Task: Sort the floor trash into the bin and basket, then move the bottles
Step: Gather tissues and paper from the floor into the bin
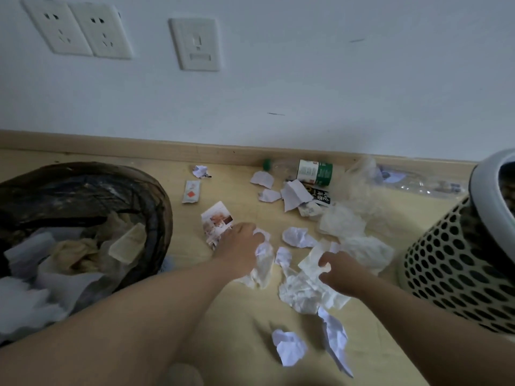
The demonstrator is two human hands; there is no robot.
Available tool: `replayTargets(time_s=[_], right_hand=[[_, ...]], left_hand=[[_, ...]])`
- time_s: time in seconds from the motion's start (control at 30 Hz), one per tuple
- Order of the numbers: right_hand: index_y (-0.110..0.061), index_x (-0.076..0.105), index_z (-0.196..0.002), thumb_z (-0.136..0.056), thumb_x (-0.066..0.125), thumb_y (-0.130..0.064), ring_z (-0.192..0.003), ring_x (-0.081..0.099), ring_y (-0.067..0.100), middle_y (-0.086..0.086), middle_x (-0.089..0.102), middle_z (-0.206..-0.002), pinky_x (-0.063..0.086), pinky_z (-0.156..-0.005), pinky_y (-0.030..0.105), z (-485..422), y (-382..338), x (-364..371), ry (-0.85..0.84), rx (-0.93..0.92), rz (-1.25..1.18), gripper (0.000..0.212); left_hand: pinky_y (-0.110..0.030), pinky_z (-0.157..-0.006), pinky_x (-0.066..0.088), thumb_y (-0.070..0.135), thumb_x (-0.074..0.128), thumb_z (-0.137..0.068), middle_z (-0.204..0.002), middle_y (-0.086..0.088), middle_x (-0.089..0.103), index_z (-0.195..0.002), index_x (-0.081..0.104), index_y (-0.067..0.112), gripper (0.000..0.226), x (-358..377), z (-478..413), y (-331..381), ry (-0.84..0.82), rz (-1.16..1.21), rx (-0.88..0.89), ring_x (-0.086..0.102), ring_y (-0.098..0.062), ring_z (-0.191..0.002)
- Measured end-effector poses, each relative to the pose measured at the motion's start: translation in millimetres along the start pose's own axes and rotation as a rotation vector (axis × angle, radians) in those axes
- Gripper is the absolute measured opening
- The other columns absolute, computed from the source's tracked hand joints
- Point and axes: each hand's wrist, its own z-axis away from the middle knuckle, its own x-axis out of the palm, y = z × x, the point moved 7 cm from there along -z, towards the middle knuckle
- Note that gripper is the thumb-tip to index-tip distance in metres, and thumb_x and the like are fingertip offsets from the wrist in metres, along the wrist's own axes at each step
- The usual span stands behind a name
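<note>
Crumpled white paper and tissues lie scattered on the wooden floor. My left hand [242, 247] grips a crumpled tissue [263, 263] in the middle of the mess. My right hand [338, 270] pinches another tissue [310, 261] just to the right. A bin [156, 196] lined with a dark bag stands at the left, holding tissues and paper. A white perforated basket [446, 260] stands at the right. A clear bottle with a green label [315, 171] lies by the skirting board, and another clear bottle [418, 182] lies further right.
A printed photo-like wrapper [216, 220] lies beside my left hand, a small sachet [191, 191] further back. Torn paper scraps [288, 348] lie near the front. The wall with sockets [75, 30] rises right behind the floor trash.
</note>
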Motion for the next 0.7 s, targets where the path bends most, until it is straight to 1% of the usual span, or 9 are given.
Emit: replayTargets(time_s=[0.07, 0.13, 0.2, 0.27, 0.33, 0.43, 0.57, 0.63, 0.7], right_hand=[[-0.03, 0.031, -0.141, -0.09, 0.051, -0.022, -0.134, 0.032, 0.028, 0.006, 0.015, -0.154, 0.035, -0.106, 0.036, 5.3, -4.0, -4.8, 0.144, -0.074, 0.097, 0.056], [-0.037, 0.013, -0.146, -0.09, 0.047, -0.023, -0.14, 0.02, 0.029, 0.001, -0.005, -0.158, 0.033, -0.109, 0.04, 12.4, -11.8, -4.4, 0.219, -0.172, 0.25, 0.067], [-0.042, 0.004, -0.147, -0.091, 0.046, -0.027, -0.141, 0.018, 0.029, 0.001, -0.014, -0.158, 0.033, -0.108, 0.04, 15.4, -13.9, 9.8, 0.173, -0.22, 0.33, 0.072], [-0.045, 0.004, -0.147, -0.091, 0.049, -0.031, -0.141, 0.021, 0.029, 0.003, -0.015, -0.159, 0.033, -0.107, 0.04, 17.0, -6.6, 35.7, 0.014, -0.197, 0.336, 0.073], [-0.047, 0.009, -0.146, -0.091, 0.05, -0.03, -0.142, 0.018, 0.029, 0.003, -0.012, -0.159, 0.034, -0.107, 0.039, 21.2, 1.7, 64.3, -0.16, -0.163, 0.314, 0.071], [-0.048, 0.014, -0.145, -0.09, 0.051, -0.027, -0.142, 0.015, 0.03, 0.001, -0.009, -0.159, 0.035, -0.107, 0.04, 23.0, 1.6, 76.3, -0.208, -0.181, 0.317, 0.07], [-0.034, 0.027, -0.144, -0.091, 0.051, -0.024, -0.134, 0.034, 0.019, -0.004, 0.012, -0.156, 0.042, -0.093, 0.027, 21.4, -13.2, 46.7, -0.003, -0.263, 0.194, 0.059], [-0.028, 0.036, -0.136, -0.09, 0.051, -0.03, -0.122, 0.044, 0.015, -0.004, 0.032, -0.142, 0.039, -0.076, 0.022, 28.2, -15.7, 32.8, 0.132, -0.266, 0.211, 0.048], [-0.025, 0.039, -0.128, -0.089, 0.052, -0.04, -0.111, 0.048, 0.016, -0.003, 0.039, -0.128, 0.035, -0.069, 0.023, 37.6, -11.0, 39.5, 0.121, -0.246, 0.264, 0.044]], left_hand=[[-0.035, -0.104, 0.033, 0.02, 0.046, -0.093, -0.152, -0.003, 0.02, -0.135, 0.041, 0.025, 0.043, 9.9, -5.3, -13.7, -0.105, 0.065, -0.02, 0.026, -0.024, -0.138], [-0.036, -0.104, 0.035, 0.029, 0.05, -0.092, -0.154, -0.004, 0.013, -0.134, 0.04, 0.028, 0.043, 33.3, -5.0, -19.3, -0.353, 0.137, -0.059, 0.029, -0.027, -0.137], [-0.035, -0.105, 0.036, 0.034, 0.056, -0.089, -0.149, -0.007, 0.021, -0.133, 0.042, 0.029, 0.047, 54.0, -0.8, -15.1, -0.526, 0.116, -0.043, 0.034, -0.027, -0.133], [-0.036, -0.104, 0.038, 0.032, 0.058, -0.087, -0.144, -0.006, 0.028, -0.135, 0.041, 0.03, 0.051, 66.5, 3.7, -9.8, -0.576, 0.044, -0.007, 0.037, -0.026, -0.13], [-0.04, -0.104, 0.04, 0.029, 0.055, -0.088, -0.144, -0.006, 0.025, -0.137, 0.038, 0.032, 0.052, 76.4, 6.7, -6.2, -0.584, -0.019, 0.039, 0.035, -0.029, -0.131], [-0.044, -0.099, 0.044, 0.02, 0.052, -0.09, -0.143, -0.008, 0.027, -0.135, 0.039, 0.032, 0.048, 82.5, 10.8, -8.5, -0.538, -0.091, 0.095, 0.04, -0.033, -0.126], [-0.036, -0.087, 0.045, 0.009, 0.05, -0.091, -0.141, -0.009, 0.029, -0.133, 0.041, 0.019, 0.045, 65.7, 18.2, -8.4, -0.367, -0.046, 0.089, 0.047, -0.028, -0.116], [-0.033, -0.083, 0.042, 0.017, 0.05, -0.091, -0.134, -0.008, 0.034, -0.128, 0.042, 0.016, 0.038, 48.1, 23.4, -7.5, -0.224, 0.003, 0.057, 0.046, -0.025, -0.113], [-0.032, -0.082, 0.04, 0.035, 0.054, -0.088, -0.13, -0.006, 0.036, -0.127, 0.041, 0.016, 0.045, 41.5, 31.3, -8.5, -0.179, 0.012, 0.06, 0.042, -0.024, -0.114]])
